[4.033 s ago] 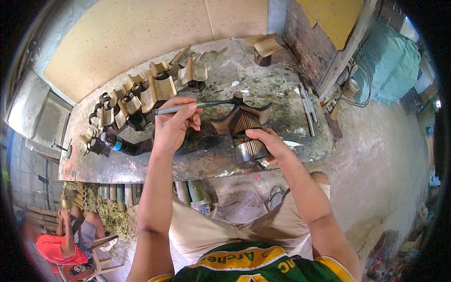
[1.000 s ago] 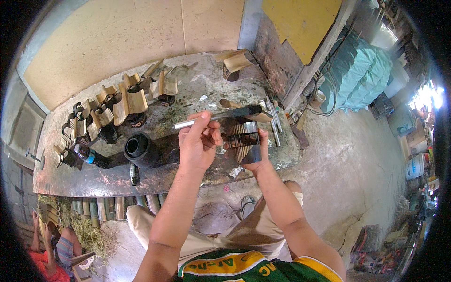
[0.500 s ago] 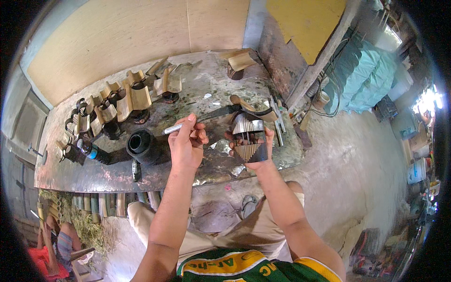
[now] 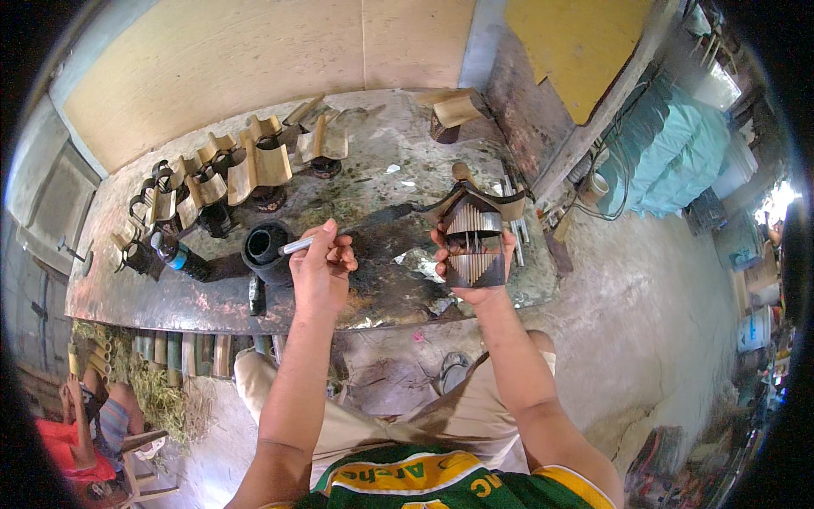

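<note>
The left hand is closed around a slim brush, its pale handle poking out toward a black pot that stands just beside it on the stained tabletop. The right hand grips a small bamboo lantern, held upright above the near right part of the tabletop. Over on the far left, a row of cut bamboo pieces stands among dark cups.
</note>
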{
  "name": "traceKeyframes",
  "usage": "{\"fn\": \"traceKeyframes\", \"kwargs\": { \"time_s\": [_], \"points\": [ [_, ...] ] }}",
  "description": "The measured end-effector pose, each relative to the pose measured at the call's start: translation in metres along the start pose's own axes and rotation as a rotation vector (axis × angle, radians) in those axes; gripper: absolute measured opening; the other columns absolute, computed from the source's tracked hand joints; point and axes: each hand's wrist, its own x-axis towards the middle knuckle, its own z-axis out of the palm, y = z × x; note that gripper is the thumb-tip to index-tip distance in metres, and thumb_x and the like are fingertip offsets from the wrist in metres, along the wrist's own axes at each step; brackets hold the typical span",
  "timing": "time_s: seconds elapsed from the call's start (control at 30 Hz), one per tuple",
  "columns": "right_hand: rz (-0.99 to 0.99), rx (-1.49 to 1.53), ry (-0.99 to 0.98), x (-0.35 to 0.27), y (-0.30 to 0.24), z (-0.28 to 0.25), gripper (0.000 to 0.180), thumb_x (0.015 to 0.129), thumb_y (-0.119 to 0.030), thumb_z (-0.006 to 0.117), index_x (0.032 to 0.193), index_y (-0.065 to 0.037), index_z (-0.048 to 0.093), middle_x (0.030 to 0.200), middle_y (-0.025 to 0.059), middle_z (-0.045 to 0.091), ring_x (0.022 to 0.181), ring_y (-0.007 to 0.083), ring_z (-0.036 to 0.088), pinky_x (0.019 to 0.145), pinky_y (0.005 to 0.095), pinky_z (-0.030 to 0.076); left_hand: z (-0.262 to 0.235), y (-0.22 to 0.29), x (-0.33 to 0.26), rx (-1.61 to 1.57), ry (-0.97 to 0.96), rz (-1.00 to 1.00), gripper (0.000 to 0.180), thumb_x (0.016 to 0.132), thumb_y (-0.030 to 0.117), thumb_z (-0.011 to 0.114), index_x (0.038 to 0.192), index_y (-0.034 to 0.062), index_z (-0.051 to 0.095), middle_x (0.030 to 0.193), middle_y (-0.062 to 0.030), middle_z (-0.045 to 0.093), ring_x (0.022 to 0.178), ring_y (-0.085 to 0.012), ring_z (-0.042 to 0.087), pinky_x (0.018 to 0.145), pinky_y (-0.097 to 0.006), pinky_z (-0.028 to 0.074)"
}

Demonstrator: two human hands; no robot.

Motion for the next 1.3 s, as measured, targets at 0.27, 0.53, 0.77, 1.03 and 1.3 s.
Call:
{"fn": "traceKeyframes", "kwargs": {
  "time_s": [0.27,0.53,0.77,1.03,1.3],
  "points": [
    [0.062,0.074,-0.016,0.001,0.004,0.001,0.090,0.075,-0.064,0.060,0.139,-0.003,0.045,0.130,0.0329,0.050,0.095,0.0399,0.064,0.081,0.0522,0.053,0.025,0.031,0.010,0.071,-0.215,0.126,0.017,0.091,0.016,0.067,0.100,0.0029,0.060,0.079,-0.0116,0.064,0.057,-0.0159,0.058,0.048,-0.031,0.048],
    [0.097,0.063,0.094,0.003,0.010,0.010,0.087,0.078,-0.067,0.051,0.136,-0.002,0.048,0.123,0.0315,0.055,0.089,0.0378,0.064,0.074,0.0473,0.055,0.051,0.021,0.019,0.254,-0.383,0.157,0.021,0.090,0.010,0.068,0.106,-0.0002,0.060,0.087,-0.0156,0.067,0.060,-0.0197,0.061,0.049,-0.033,0.049],
    [0.111,0.098,0.103,0.001,0.007,0.014,0.084,0.081,-0.065,0.046,0.136,-0.002,0.049,0.121,0.0319,0.056,0.085,0.0368,0.065,0.075,0.0481,0.055,0.040,0.028,0.024,0.257,-0.398,0.191,0.020,0.090,0.007,0.066,0.107,-0.0021,0.059,0.089,-0.0180,0.067,0.062,-0.0210,0.061,0.050,-0.034,0.050],
    [0.087,0.087,0.160,0.003,0.011,0.017,0.092,0.078,-0.067,0.052,0.135,0.005,0.046,0.116,0.0331,0.058,0.082,0.0380,0.067,0.070,0.0481,0.058,0.051,0.041,0.033,0.283,-0.419,0.234,0.019,0.090,0.008,0.066,0.106,-0.0020,0.061,0.087,-0.0149,0.067,0.065,-0.0183,0.063,0.053,-0.032,0.053],
    [0.095,0.093,0.159,0.004,0.012,0.016,0.090,0.078,-0.067,0.051,0.137,0.001,0.045,0.120,0.0330,0.055,0.084,0.0379,0.066,0.074,0.0471,0.057,0.059,0.040,0.038,0.321,-0.410,0.243,0.019,0.090,0.009,0.067,0.105,-0.0020,0.061,0.085,-0.0148,0.067,0.064,-0.0191,0.063,0.053,-0.032,0.052]
  ]
}}
